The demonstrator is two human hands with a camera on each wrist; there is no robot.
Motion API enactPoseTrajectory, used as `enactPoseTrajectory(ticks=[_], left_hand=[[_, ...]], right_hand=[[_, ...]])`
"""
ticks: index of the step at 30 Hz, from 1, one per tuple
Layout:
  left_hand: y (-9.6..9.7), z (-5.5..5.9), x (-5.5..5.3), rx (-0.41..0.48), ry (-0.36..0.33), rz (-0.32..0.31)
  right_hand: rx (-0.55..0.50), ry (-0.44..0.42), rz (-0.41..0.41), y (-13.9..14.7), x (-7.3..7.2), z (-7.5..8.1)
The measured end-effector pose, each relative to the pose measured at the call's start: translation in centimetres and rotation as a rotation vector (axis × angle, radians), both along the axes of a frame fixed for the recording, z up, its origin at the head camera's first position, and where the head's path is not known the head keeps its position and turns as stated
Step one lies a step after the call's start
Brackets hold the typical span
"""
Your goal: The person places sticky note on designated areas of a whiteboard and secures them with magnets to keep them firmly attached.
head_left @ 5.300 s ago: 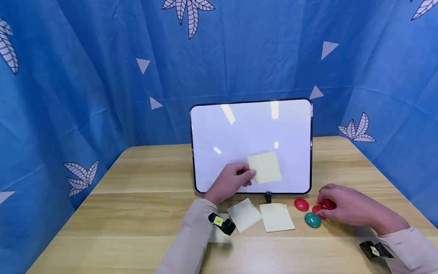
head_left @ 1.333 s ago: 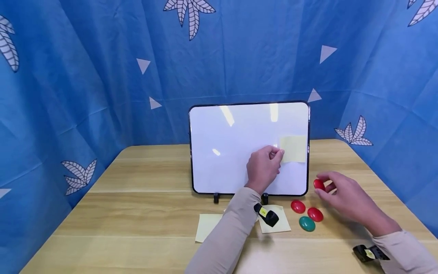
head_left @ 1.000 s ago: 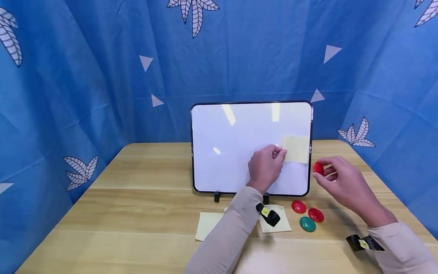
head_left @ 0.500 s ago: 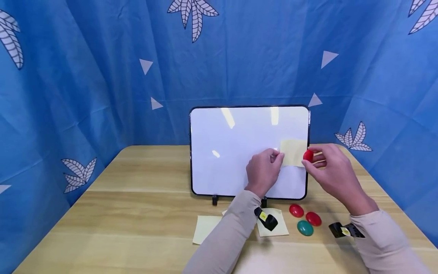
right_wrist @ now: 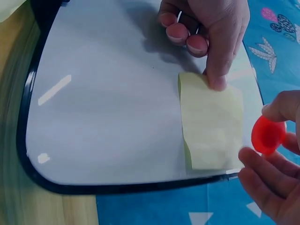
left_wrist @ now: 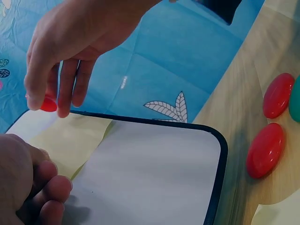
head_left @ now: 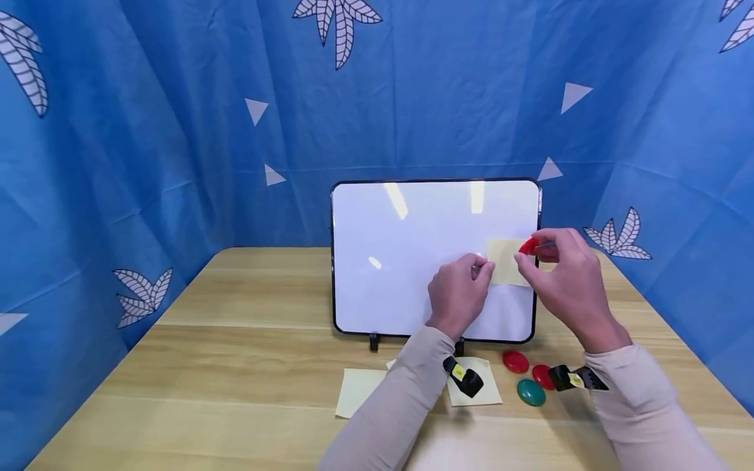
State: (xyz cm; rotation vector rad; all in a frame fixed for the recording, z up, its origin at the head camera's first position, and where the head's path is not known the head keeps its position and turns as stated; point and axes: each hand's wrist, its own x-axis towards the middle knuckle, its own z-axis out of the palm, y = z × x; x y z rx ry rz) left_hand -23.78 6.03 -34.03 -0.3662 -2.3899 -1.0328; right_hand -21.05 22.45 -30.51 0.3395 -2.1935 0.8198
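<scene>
A pale yellow sticky note (head_left: pixel 505 263) lies against the right part of a whiteboard (head_left: pixel 400 275). My left hand (head_left: pixel 461 294) pinches its left edge between thumb and fingers, as the right wrist view also shows on the note (right_wrist: pixel 211 126). Close to the note's upper right corner, my right hand (head_left: pixel 565 281) holds a glossy red round magnet (head_left: pixel 528 246) between thumb and fingers. In the right wrist view the magnet (right_wrist: pixel 268 134) is tilted and looks just apart from the board.
Two red magnets (head_left: pixel 515 362) and a green magnet (head_left: pixel 531 392) lie on the wooden table (head_left: pixel 235 373). More sticky notes (head_left: pixel 357 391) lie before the board, partly under my left forearm. Black feet (head_left: pixel 374 342) support the board. A blue curtain (head_left: pixel 194 118) hangs behind.
My left hand has carried the sticky note rightward on the board, then held still there. My right hand has picked a red magnet off the table and raised it leftward to the note's corner.
</scene>
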Motion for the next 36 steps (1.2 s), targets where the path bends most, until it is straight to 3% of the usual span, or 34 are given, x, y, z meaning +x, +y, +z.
enactPoseTrajectory(ticks=[9,17,36], left_hand=[[0.3,0.0,0.3,0.004,-0.028,0.006],[0.3,-0.1,0.1,-0.014,0.008,0.004],[0.1,0.0,-0.2,0.058,-0.034,-0.102]], right_hand=[[-0.016,0.061,-0.018,-0.3,-0.6,-0.5],[-0.045,0.023,0.004,-0.9,-1.0,-1.0],[-0.038,-0.011,0.003,-0.9,-1.4,-0.7]])
